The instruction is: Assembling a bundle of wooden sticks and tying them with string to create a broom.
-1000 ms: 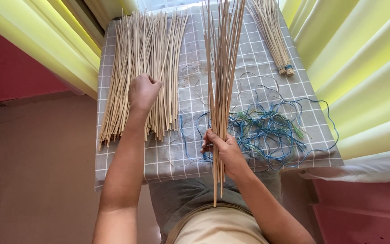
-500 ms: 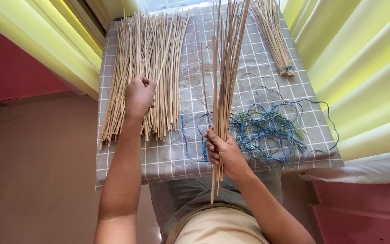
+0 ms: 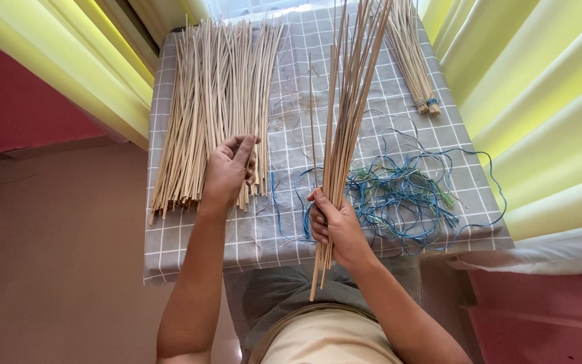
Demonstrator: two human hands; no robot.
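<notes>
My right hand [image 3: 332, 226] grips a fan of several thin pale sticks [image 3: 348, 114] near their lower ends; they stand upright and lean away from me over the table. My left hand [image 3: 229, 170] rests on the near end of a wide loose pile of the same pale sticks [image 3: 203, 114], fingers curled around one or a few of them. The pile lies on the left half of a small table covered with a grey checked cloth [image 3: 190, 243].
A tangle of blue and green strings [image 3: 399, 195] lies on the cloth right of my right hand. A tied bundle of sticks [image 3: 412, 54] lies at the far right. Yellow curtains [image 3: 547, 101] hang on both sides; the floor [image 3: 48, 269] is at left.
My left hand has turned palm up and curled its fingers on sticks from the pile. My right hand has stayed in place with its bunch.
</notes>
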